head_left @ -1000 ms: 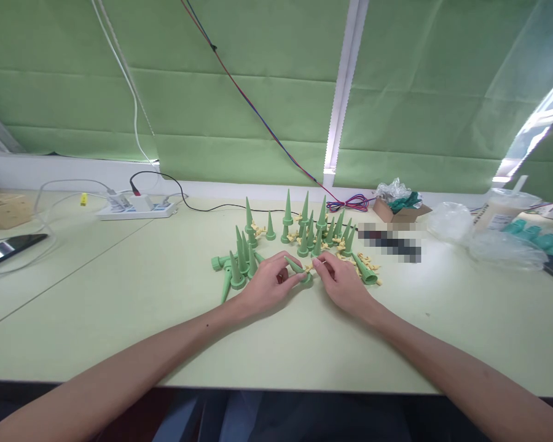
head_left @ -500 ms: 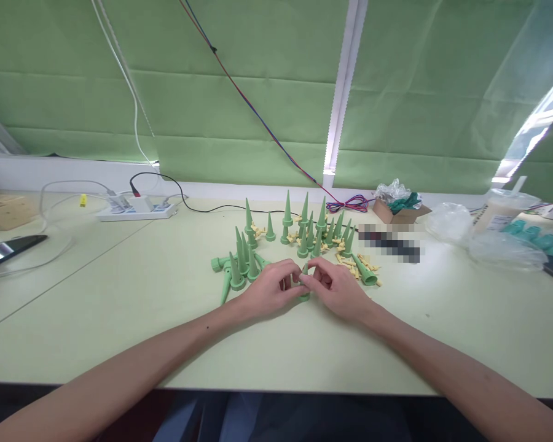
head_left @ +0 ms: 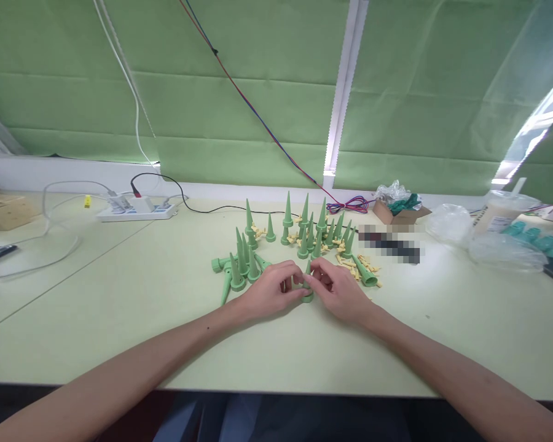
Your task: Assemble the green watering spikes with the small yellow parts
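Note:
Between my two hands a small green cone (head_left: 308, 297) stands upright on the table, its round base showing below my fingers. My left hand (head_left: 276, 287) is closed on it from the left, thumb and fingertips near its lower part. My right hand (head_left: 338, 288) pinches it from the right, higher up; the fingers hide much of its middle. Left of my left hand stand several green cones (head_left: 236, 276), with a few lying flat. Beyond my hands is a larger group of upright cones (head_left: 288, 212) with small yellow pieces (head_left: 345, 264) among and beside them.
A green cone (head_left: 366, 274) lies on its side at the right. Behind it are a blurred dark object (head_left: 391, 245) and a cardboard box (head_left: 399, 215). A drink cup (head_left: 498, 212) and plastic bags stand far right. A power strip (head_left: 138, 212) with cables sits back left.
My hands stay around the same cone, shifted very slightly to the right with it. At the far left, the phone and the hand at it have moved out toward the edge, shifting the white cable.

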`<state>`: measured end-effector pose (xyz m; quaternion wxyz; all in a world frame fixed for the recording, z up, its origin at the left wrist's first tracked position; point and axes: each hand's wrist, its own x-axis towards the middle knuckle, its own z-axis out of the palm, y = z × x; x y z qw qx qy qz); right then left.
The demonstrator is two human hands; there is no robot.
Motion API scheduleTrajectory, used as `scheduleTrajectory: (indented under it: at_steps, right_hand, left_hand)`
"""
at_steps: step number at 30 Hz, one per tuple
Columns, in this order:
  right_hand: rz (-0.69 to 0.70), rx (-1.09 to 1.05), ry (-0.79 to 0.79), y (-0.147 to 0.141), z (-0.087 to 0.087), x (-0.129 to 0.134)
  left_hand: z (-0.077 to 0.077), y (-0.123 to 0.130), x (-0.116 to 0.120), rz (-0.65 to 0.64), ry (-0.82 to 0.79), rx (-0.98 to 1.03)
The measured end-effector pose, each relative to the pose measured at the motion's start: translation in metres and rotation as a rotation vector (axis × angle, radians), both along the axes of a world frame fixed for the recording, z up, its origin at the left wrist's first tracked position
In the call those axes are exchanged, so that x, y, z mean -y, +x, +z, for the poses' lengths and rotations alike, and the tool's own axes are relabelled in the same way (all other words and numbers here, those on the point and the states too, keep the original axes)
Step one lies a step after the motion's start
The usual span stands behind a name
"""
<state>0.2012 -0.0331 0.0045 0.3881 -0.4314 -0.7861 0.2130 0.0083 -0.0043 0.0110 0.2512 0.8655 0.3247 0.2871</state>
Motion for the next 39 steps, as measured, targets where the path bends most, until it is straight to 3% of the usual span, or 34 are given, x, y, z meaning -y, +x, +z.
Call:
scheduleTrajectory:
  at_steps: [15,26,32,39]
  right_hand:
    - [0.074,0.085,0.060,0.004,0.003,-0.001]
    - [-0.030,0.028,0.044,0.002,0.001,-0.003]
    - [-0.142,0.057,0.092,0.003,0.006,-0.008]
    - [-0.128,0.144,0.081,-0.003,0.020,-0.006]
  left_hand:
    - [0.000,-0.002,0.001,-0.038,0.020,-0.024]
    - [-0.005,-0.002,0.002,0.022,-0.101,0.098]
    - [-0.003,-0.004,0.002,-0.020,0.042,0.063]
    - [-0.004,-0.004,0.003,-0.115,0.125,-0.036]
